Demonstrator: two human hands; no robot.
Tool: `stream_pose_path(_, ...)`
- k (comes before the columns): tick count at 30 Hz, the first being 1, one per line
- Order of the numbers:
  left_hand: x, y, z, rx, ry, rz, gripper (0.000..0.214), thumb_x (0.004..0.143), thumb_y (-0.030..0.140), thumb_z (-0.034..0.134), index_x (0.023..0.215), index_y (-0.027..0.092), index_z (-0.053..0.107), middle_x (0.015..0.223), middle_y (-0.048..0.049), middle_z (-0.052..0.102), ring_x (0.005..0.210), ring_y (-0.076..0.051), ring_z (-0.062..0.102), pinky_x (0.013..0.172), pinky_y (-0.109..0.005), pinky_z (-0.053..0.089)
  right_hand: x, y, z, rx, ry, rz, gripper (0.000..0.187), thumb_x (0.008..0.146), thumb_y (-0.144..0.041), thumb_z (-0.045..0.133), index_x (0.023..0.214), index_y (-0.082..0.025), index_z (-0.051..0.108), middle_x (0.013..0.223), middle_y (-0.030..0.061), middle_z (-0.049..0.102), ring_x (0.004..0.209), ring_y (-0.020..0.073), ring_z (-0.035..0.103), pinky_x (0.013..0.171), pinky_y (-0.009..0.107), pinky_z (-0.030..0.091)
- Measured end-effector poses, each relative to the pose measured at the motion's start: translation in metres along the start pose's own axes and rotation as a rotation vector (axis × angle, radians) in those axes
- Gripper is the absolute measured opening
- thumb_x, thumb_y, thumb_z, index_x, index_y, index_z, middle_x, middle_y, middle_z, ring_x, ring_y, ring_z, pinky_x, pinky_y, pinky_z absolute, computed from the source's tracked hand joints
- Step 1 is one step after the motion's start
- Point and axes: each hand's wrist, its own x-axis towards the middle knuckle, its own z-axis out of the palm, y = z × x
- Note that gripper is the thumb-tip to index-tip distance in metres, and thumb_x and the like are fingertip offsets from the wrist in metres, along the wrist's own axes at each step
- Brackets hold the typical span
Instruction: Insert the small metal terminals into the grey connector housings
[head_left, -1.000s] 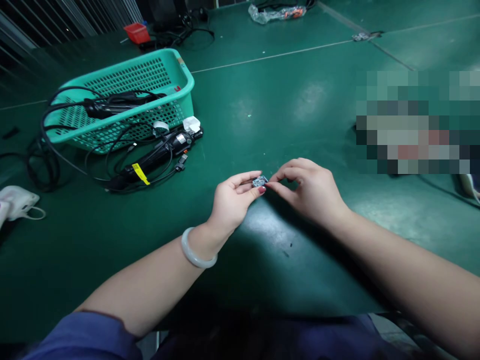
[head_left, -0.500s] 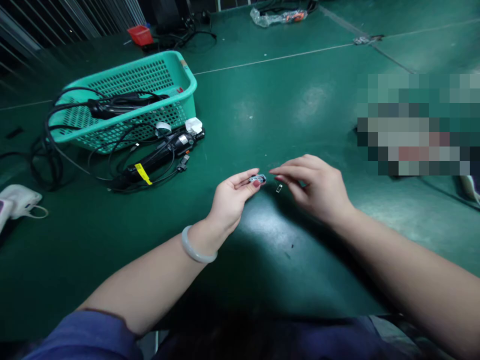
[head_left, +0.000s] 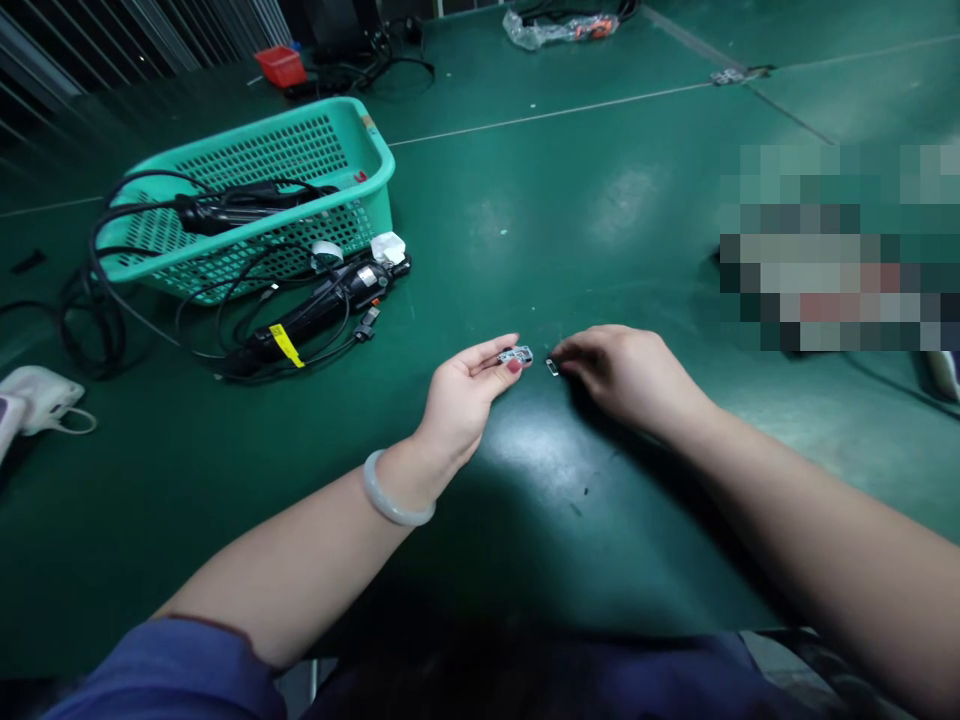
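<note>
My left hand (head_left: 469, 385) is closed, thumb against fingers, around a few small silvery pieces (head_left: 516, 355) with rectangular openings; their exact kind is too small to tell. A pale bangle (head_left: 390, 495) circles the left wrist. Just to the right, my right hand (head_left: 626, 370) is low over the green table (head_left: 480, 270), its fingertips pinched together at a small rectangular metal frame (head_left: 553, 367). Part of the grip is hidden behind the fingers. The frame is tilted and apart from the pieces in the left hand.
A green plastic basket (head_left: 386, 190) with black cabled devices stands at left. In front of it lies a black corded tool (head_left: 315, 310) with a yellow tag. A white device (head_left: 41, 400) is at far left, a red bin (head_left: 280, 66) behind. A blurred-out patch (head_left: 832, 260) covers the right.
My right hand has lowered and its fingers have closed at the small rectangular frame. That frame has turned and shifted slightly left and away from me. My left hand has hardly moved.
</note>
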Motion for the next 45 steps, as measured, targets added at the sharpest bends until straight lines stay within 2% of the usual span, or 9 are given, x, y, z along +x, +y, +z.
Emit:
stream_pose_path(4, 0.001, 0.0, 0.0, 0.024, -0.007, 0.009, 0.03, 0.064, 0.01, 0.074, 0.094, 0.014, 0.071, 0.088, -0.0047, 0.072, 0.088, -0.014, 0.065, 0.098, -0.036, 0.043, -0.001, -0.002, -0.001, -0.076, -0.022, 0.05, 0.018, 0.08, -0.032, 0.062, 0.085, -0.017, 0.07, 0.083, 0.0058, 0.07, 0.075, 0.0196, 0.064, 0.068, 0.03, 0.047)
stream_pose_path(8, 0.001, -0.001, 0.0, 0.052, -0.021, 0.022, 0.031, 0.064, 0.009, 0.073, 0.095, 0.014, 0.069, 0.091, -0.0049, 0.071, 0.088, -0.013, 0.065, 0.096, -0.034, 0.044, 0.0, -0.003, 0.001, -0.132, -0.042, 0.027, 0.016, 0.084, -0.024, 0.056, 0.083, -0.018, 0.07, 0.083, 0.0057, 0.069, 0.08, 0.0199, 0.063, 0.073, 0.03, 0.046)
stream_pose_path(13, -0.001, -0.001, -0.001, 0.06, -0.025, 0.018, 0.04, 0.065, 0.008, 0.073, 0.103, 0.015, 0.062, 0.086, -0.0031, 0.07, 0.083, -0.013, 0.066, 0.092, -0.035, 0.047, 0.0, -0.001, 0.002, -0.15, -0.048, 0.008, 0.016, 0.085, -0.023, 0.056, 0.082, -0.018, 0.071, 0.083, 0.0059, 0.069, 0.081, 0.02, 0.063, 0.073, 0.03, 0.046)
stream_pose_path(19, -0.001, -0.001, 0.0, 0.077, -0.011, 0.038, 0.028, 0.065, 0.005, 0.072, 0.089, 0.014, 0.062, 0.085, -0.0031, 0.07, 0.082, -0.011, 0.066, 0.088, -0.03, 0.048, 0.001, 0.001, 0.006, -0.203, -0.04, -0.035, 0.019, 0.086, -0.021, 0.052, 0.083, -0.015, 0.07, 0.082, 0.0081, 0.068, 0.082, 0.0228, 0.062, 0.073, 0.031, 0.045)
stream_pose_path(24, -0.001, 0.0, 0.0, 0.102, -0.023, 0.029, 0.027, 0.063, 0.006, 0.073, 0.087, 0.013, 0.063, 0.084, -0.0027, 0.069, 0.079, -0.01, 0.065, 0.086, -0.03, 0.048, 0.002, 0.003, 0.004, -0.209, -0.005, -0.044, 0.019, 0.085, -0.018, 0.052, 0.082, -0.013, 0.07, 0.081, 0.009, 0.068, 0.081, 0.0229, 0.062, 0.074, 0.031, 0.046)
stream_pose_path(31, -0.003, 0.001, 0.002, 0.121, -0.035, 0.002, 0.027, 0.062, 0.007, 0.074, 0.086, 0.012, 0.063, 0.083, -0.0036, 0.068, 0.081, -0.011, 0.063, 0.088, -0.032, 0.047, 0.003, 0.002, -0.012, -0.071, 0.103, 0.028, 0.012, 0.08, -0.016, 0.058, 0.075, -0.018, 0.069, 0.077, 0.0045, 0.069, 0.072, 0.0183, 0.062, 0.068, 0.028, 0.047)
stream_pose_path(36, -0.004, 0.002, 0.001, 0.119, -0.05, 0.001, 0.026, 0.061, 0.009, 0.076, 0.084, 0.013, 0.063, 0.081, -0.0036, 0.068, 0.081, -0.013, 0.063, 0.089, -0.035, 0.046, -0.002, -0.012, -0.019, 0.084, 0.209, 0.007, 0.012, 0.082, -0.021, 0.057, 0.074, -0.021, 0.067, 0.077, 0.0033, 0.07, 0.071, 0.0179, 0.062, 0.066, 0.03, 0.047)
stream_pose_path(40, -0.004, 0.001, 0.0, 0.12, -0.062, 0.011, 0.027, 0.06, 0.009, 0.076, 0.084, 0.013, 0.063, 0.081, -0.0031, 0.068, 0.081, -0.013, 0.064, 0.09, -0.035, 0.046, -0.005, -0.025, -0.015, 0.154, 0.177, -0.047, 0.014, 0.083, -0.02, 0.055, 0.075, -0.022, 0.066, 0.079, 0.0038, 0.07, 0.074, 0.0181, 0.063, 0.066, 0.03, 0.048)
stream_pose_path(45, -0.003, 0.0, 0.0, 0.132, -0.066, 0.023, 0.027, 0.06, 0.01, 0.077, 0.084, 0.013, 0.064, 0.081, -0.0029, 0.068, 0.08, -0.012, 0.064, 0.09, -0.034, 0.046, -0.004, -0.026, -0.008, 0.125, 0.167, -0.107, 0.015, 0.084, -0.017, 0.055, 0.076, -0.02, 0.067, 0.079, 0.0046, 0.069, 0.077, 0.0179, 0.063, 0.07, 0.029, 0.049)
